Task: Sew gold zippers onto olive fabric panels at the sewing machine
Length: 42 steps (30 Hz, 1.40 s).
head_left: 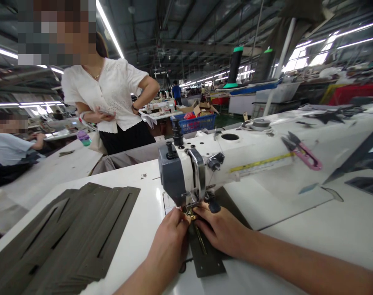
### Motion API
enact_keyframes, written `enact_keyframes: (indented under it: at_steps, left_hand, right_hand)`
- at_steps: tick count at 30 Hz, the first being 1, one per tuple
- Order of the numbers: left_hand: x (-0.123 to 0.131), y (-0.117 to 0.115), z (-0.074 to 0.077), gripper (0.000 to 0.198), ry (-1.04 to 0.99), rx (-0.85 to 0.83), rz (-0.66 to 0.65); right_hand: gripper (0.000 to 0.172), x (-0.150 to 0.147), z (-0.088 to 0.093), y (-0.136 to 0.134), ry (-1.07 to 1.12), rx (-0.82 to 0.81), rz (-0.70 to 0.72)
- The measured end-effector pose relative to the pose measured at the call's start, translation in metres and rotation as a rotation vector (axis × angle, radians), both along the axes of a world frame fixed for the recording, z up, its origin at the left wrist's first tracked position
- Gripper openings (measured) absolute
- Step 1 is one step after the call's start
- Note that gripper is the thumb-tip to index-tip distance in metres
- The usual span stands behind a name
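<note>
in the head view, a dark panel [208, 264] with a brassy zip [201, 241] along it lies on the white tabletop [148, 182], partly under the head of a sewing machine [189, 170], its short end pointing toward the tabletop's near edge. the left hand [171, 234] reaches in over that edge, fingers curled almost closed at the panel's left side; whether they pinch the cloth is hidden. the right hand [225, 229] is half open, bent fingers resting on the panel's right side; i cannot tell if it grips anything. a stack of slotted panels [88, 233] lies along the tabletop's left edge. handling this well likely means light, even pressure from the 2 hands, cloth flat, zip straight in line with the machine, and all 10 fingertips beside the stitching point, never beneath it.
</note>
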<state>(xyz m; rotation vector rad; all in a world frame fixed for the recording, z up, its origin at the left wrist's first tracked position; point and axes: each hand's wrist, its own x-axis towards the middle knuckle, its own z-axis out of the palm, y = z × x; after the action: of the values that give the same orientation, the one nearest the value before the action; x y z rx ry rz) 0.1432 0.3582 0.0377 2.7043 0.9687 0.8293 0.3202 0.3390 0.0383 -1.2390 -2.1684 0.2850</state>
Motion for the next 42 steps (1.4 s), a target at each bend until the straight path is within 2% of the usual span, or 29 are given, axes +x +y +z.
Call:
enact_keyframes:
  at_steps: [9, 13, 16, 19, 26, 35, 40, 42]
  left_hand:
    - [0.001, 0.000, -0.004, 0.022, -0.016, 0.092, 0.015]
    - [0.003, -0.002, -0.002, 0.022, -0.007, 0.157, 0.047]
    - [0.003, -0.004, 0.001, 0.018, -0.010, 0.189, 0.014]
    - [0.002, -0.005, 0.005, 0.019, 0.000, 0.199, -0.023]
    - [0.002, -0.005, 0.009, 0.019, 0.084, 0.222, -0.019]
    - [0.006, -0.003, 0.013, 0.026, 0.173, 0.228, -0.056]
    - [0.007, -0.004, 0.012, 0.027, 0.191, 0.239, -0.036]
    - [0.007, -0.004, 0.012, 0.028, 0.197, 0.242, -0.027]
  right_hand:
    - [0.017, -0.006, -0.003, 0.007, 0.082, -0.013, -0.061]
    - [0.014, -0.010, -0.001, 0.003, -0.024, 0.065, -0.237]
    - [0.013, -0.012, -0.001, 0.003, -0.152, 0.070, -0.352]
    - [0.017, -0.012, 0.000, 0.008, -0.177, 0.022, -0.357]
    - [0.018, -0.001, 0.013, 0.018, -0.150, -0.109, -0.317]
    - [0.025, -0.009, 0.010, 0.020, -0.118, -0.206, -0.456]
    - [0.021, 0.002, 0.010, 0.024, -0.095, -0.234, -0.347]
    - [0.019, 0.004, 0.010, 0.023, -0.102, -0.217, -0.346]
